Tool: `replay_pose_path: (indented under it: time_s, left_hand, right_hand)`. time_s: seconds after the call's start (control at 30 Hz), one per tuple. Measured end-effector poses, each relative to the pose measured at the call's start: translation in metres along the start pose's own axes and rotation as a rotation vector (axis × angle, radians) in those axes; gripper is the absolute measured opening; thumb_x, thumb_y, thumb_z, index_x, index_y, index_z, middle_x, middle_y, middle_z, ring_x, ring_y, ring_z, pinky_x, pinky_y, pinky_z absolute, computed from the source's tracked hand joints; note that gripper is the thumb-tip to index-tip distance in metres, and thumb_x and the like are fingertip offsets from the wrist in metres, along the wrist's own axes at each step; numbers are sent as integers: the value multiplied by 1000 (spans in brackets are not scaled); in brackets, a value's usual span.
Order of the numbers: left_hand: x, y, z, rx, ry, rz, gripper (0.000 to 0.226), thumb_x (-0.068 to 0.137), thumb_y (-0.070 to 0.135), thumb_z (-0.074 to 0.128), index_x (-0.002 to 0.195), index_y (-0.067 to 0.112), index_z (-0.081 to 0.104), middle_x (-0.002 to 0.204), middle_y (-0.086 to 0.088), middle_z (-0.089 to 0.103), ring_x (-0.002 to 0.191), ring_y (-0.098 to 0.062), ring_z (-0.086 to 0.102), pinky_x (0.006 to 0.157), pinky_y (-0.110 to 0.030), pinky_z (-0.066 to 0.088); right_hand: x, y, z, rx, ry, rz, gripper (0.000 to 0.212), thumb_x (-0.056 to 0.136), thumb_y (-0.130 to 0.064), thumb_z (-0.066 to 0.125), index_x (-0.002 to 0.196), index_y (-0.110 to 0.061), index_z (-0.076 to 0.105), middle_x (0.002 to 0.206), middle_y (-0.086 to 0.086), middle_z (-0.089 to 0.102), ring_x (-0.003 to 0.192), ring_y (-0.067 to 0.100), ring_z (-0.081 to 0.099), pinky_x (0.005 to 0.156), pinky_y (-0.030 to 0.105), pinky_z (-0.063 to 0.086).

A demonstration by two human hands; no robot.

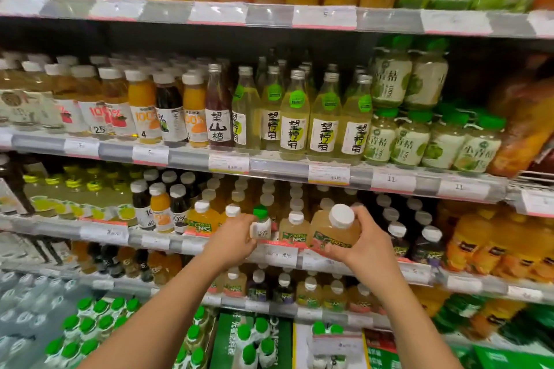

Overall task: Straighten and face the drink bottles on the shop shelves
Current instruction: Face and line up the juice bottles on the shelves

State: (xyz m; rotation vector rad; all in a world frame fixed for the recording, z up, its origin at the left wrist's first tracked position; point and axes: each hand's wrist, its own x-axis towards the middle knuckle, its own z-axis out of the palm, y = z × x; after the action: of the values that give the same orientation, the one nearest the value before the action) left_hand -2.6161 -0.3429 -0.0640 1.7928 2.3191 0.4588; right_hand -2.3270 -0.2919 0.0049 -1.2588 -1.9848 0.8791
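Note:
My left hand grips a small green-capped bottle with a white label at the front edge of the third shelf. My right hand holds a pale yellow juice bottle with a white cap, tilted forward off the same shelf, fingers curled round its shoulder and base. Between the two stands another pale white-capped bottle. Orange juice bottles stand left of my left hand.
Dark juice bottles stand to the right of my right hand. The shelf above carries tall lemon drink bottles and green-capped jars. Below are more small bottles and cases of green-capped bottles.

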Motion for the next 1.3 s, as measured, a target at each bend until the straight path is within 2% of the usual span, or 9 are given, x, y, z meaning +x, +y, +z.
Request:
replay_pose_path:
  time_s: [0.1, 0.2, 0.37, 0.7, 0.8, 0.93, 1.07, 1.2, 1.3]
  left_hand:
    - [28, -12, 4, 53, 59, 29, 63, 93, 30, 62, 151, 21, 40, 152, -1, 46, 138, -26, 42, 110, -40, 43]
    - [48, -16, 7, 149, 62, 34, 65, 92, 29, 62, 152, 23, 37, 148, -3, 47, 135, -29, 41, 106, -45, 45]
    - [66, -7, 13, 225, 52, 47, 48, 95, 32, 62, 138, 16, 48, 131, -9, 60, 121, -31, 52, 97, -42, 48]
    - [57, 1, 39, 59, 149, 22, 43, 95, 30, 62, 135, 20, 49, 127, -3, 54, 116, -25, 53, 85, -36, 53]
    - [54, -2, 44, 47, 147, 22, 48, 91, 19, 65, 134, 23, 46, 123, -2, 59, 112, -25, 52, 81, -36, 51]
    - [42, -8, 41, -68, 231, 41, 46, 85, 14, 70, 125, 25, 51, 115, 2, 62, 107, -23, 55, 71, -34, 50]
    - [24, -11, 23, -235, 444, 37, 41, 87, 16, 73, 124, 21, 55, 114, 1, 63, 107, -23, 56, 80, -35, 49]
    - [5, -9, 4, -388, 555, -46, 40, 88, 16, 74, 124, 18, 55, 115, -1, 63, 106, -23, 57, 85, -36, 46]
    - [-15, -10, -2, -486, 562, -110, 39, 89, 16, 73, 123, 21, 55, 115, 2, 62, 105, -21, 57, 85, -40, 50]
  right_hand:
    - [1, 2, 11, -10, 3, 44, 69, 65, -28, 97, 114, -40, 49, 107, -20, 63, 97, 1, 61, 70, 14, 45]
    - [2, 8, 17, -40, -1, 80, 72, 64, -31, 97, 118, -38, 50, 107, -18, 64, 96, 0, 62, 72, 18, 48]
    - [4, 16, 23, -103, -3, 94, 70, 66, -32, 95, 117, -41, 48, 106, -19, 64, 93, 1, 63, 74, 21, 49]
    - [11, 29, 60, -144, -6, 99, 62, 66, -45, 93, 114, -35, 55, 101, -18, 69, 87, -2, 65, 69, 19, 49]
    - [11, 28, 67, -153, -28, 85, 62, 67, -51, 90, 115, -35, 55, 102, -19, 69, 88, -4, 65, 75, 22, 52]
    - [10, 24, 70, -169, -60, 71, 60, 68, -48, 90, 115, -34, 56, 101, -19, 70, 86, -6, 65, 71, 15, 50]
    - [12, 20, 73, -173, -107, 85, 61, 70, -40, 91, 119, -31, 56, 101, -20, 67, 84, -9, 62, 65, 8, 47]
    - [20, 21, 88, -191, -133, 67, 62, 69, -40, 90, 119, -27, 57, 109, -12, 69, 94, 6, 66, 79, 22, 54]
    - [33, 16, 100, -213, -143, 47, 60, 68, -38, 91, 117, -26, 58, 109, -12, 68, 99, 9, 64, 80, 24, 51]
